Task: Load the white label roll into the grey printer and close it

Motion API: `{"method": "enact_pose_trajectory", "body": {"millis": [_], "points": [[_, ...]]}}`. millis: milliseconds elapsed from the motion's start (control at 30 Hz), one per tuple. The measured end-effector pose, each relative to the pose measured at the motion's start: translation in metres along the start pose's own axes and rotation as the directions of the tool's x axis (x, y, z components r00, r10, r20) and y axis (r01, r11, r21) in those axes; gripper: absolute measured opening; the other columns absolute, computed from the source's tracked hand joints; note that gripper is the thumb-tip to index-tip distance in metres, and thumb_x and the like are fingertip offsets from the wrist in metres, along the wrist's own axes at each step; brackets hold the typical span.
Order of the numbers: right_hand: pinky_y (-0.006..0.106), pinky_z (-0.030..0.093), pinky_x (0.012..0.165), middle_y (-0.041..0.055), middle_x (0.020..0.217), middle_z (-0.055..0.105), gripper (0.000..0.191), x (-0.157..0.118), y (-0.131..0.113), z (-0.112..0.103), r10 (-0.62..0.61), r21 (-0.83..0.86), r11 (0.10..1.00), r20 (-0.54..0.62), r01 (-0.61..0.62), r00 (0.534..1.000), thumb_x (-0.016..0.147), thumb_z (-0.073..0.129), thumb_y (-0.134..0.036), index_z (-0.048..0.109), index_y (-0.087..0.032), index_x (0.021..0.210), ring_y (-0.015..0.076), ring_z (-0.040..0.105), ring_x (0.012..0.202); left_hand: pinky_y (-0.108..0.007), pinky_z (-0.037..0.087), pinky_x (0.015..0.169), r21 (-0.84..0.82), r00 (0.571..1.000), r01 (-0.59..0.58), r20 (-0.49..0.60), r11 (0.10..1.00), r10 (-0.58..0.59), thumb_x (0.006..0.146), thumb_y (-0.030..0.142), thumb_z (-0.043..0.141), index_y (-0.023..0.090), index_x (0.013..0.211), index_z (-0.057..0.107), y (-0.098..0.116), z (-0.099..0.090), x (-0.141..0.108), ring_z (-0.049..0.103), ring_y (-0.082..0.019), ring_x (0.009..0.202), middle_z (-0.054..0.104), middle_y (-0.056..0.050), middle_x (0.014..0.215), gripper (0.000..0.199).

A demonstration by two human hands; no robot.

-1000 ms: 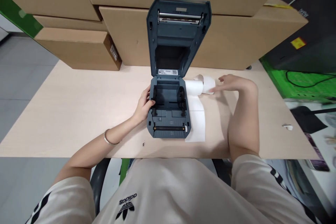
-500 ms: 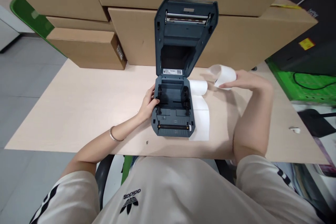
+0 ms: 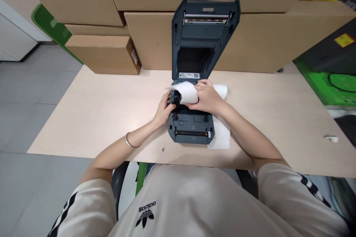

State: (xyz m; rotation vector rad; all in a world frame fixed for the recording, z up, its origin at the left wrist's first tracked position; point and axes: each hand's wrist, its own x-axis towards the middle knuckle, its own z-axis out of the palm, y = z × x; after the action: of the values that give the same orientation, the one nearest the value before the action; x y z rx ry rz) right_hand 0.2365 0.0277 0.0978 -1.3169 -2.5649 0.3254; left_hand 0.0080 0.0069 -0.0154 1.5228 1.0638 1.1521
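Roll (image 3: pixel 187 94): where is it, with the printer (image 3: pixel 191 123) as our landmark?

Over the back part of the printer's open bay, toward the hinge. Whether it touches anything inside, I can't tell.

And how does it lie relative to the hands?

Between them. The right hand (image 3: pixel 206 97) has hold of its right end, fingers and thumb closed around it. Much of that end is hidden by the hand.

What about the left hand (image 3: pixel 164 109)?

It's half closed on the printer's left edge, thumb over the rim, fingers along the outer side. The roll is just beyond its fingertips.

Does any paper hang loose?

Yes, a curled flap of the roll pokes out past the printer's left edge, near those same fingertips. Whether they touch, I can't tell.

How does the lid (image 3: pixel 205 39) stand?

Raised, tilted back behind the printer's body.

Anything else close by?

A second roll (image 3: pixel 221 90) lies on the desk (image 3: pixel 125 96) just right of the printer, partly behind the right hand. A paper strip (image 3: pixel 221 137) lies flat along that side, running under the forearm. A low box (image 3: pixel 98 54) sits behind and left of the printer.
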Motion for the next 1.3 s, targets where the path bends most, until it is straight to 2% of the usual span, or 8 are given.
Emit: {"method": "enact_pose_trajectory", "body": {"millis": [133,300,400,500,633,967,1133,1300], "points": [[0.069,0.020,0.138,0.0133,0.113,0.082,0.023,-0.005,0.004,-0.001,-0.127,-0.019,0.992,0.035,0.128,0.991,0.089,0.077,-0.030,0.086,-0.020,0.108,0.0400,0.068,0.127,-0.055,0.052,0.119,-0.016,1.000,0.003,-0.007,1.000,-0.003,0.085,0.038,0.066,0.022,0.150,0.055,0.000,0.000,0.000,0.060,-0.039,0.143,0.065,-0.015,0.155,0.068],[0.055,0.053,0.111,0.0103,0.113,0.085,0.022,-0.030,0.001,-0.026,-0.242,0.189,0.955,0.040,0.230,0.969,0.100,0.073,-0.040,0.087,-0.023,0.098,0.0337,0.074,0.116,-0.053,0.053,0.120,-0.072,1.000,-0.007,-0.016,0.997,0.006,0.084,0.040,0.068,0.025,0.157,0.053,0.001,0.002,0.001,0.059,-0.038,0.147,0.058,-0.014,0.167,0.076],[0.040,0.058,0.090,0.0052,0.114,0.087,0.027,-0.051,-0.012,-0.040,-0.307,0.257,0.924,0.067,0.281,0.949,0.107,0.063,-0.032,0.088,-0.025,0.099,0.0259,0.080,0.102,-0.052,0.053,0.119,-0.089,1.000,-0.001,0.004,0.996,0.001,0.085,0.043,0.069,0.026,0.157,0.054,0.004,0.001,0.003,0.061,-0.038,0.145,0.059,-0.013,0.167,0.075],[0.035,0.061,0.086,0.0010,0.121,0.088,0.027,-0.070,-0.028,-0.048,-0.313,0.222,0.934,0.131,0.280,0.941,0.103,0.063,-0.017,0.088,-0.027,0.104,0.0245,0.083,0.105,-0.052,0.055,0.116,-0.088,0.997,0.046,0.063,0.995,-0.041,0.078,0.034,0.069,0.027,0.159,0.052,0.011,-0.001,0.004,0.064,-0.036,0.138,0.062,-0.010,0.164,0.083],[0.040,0.066,0.087,0.0082,0.122,0.087,0.026,-0.086,-0.043,-0.045,-0.292,0.043,0.956,0.218,0.290,0.931,0.101,0.062,-0.010,0.086,-0.021,0.103,0.0280,0.084,0.101,-0.052,0.055,0.114,-0.106,0.994,0.097,0.054,0.990,-0.092,0.072,0.030,0.069,0.024,0.159,0.052,0.024,-0.001,0.004,0.065,-0.036,0.136,0.062,-0.011,0.164,0.088],[0.052,0.064,0.113,0.0328,0.153,0.068,0.026,-0.104,-0.059,-0.031,-0.352,-0.116,0.913,0.258,0.391,0.900,0.108,0.052,-0.011,0.076,-0.004,0.116,0.0406,0.067,0.147,-0.054,0.049,0.123,-0.082,0.992,0.126,0.034,0.989,-0.124,0.072,0.034,0.069,0.023,0.157,0.051,0.035,0.002,0.002,0.060,-0.037,0.143,0.063,-0.012,0.160,0.088],[0.052,0.064,0.113,0.0348,0.156,0.064,0.024,-0.105,-0.065,-0.029,-0.314,-0.130,0.922,0.306,0.366,0.899,0.107,0.058,-0.014,0.076,-0.002,0.118,0.0432,0.063,0.150,-0.055,0.049,0.123,-0.082,0.990,0.139,0.031,0.987,-0.137,0.073,0.036,0.069,0.023,0.157,0.050,0.035,0.004,0.001,0.060,-0.038,0.144,0.060,-0.013,0.163,0.087],[0.052,0.063,0.114,0.0303,0.160,0.063,0.052,-0.104,-0.068,-0.031,-0.275,-0.125,0.936,0.321,0.328,0.906,0.102,0.066,-0.015,0.062,-0.001,0.152,0.0413,0.063,0.150,-0.057,0.049,0.123,-0.072,0.991,0.126,0.046,0.989,-0.123,0.074,0.036,0.068,0.023,0.157,0.050,0.037,0.004,0.001,0.059,-0.038,0.145,0.062,-0.013,0.161,0.086]]}}
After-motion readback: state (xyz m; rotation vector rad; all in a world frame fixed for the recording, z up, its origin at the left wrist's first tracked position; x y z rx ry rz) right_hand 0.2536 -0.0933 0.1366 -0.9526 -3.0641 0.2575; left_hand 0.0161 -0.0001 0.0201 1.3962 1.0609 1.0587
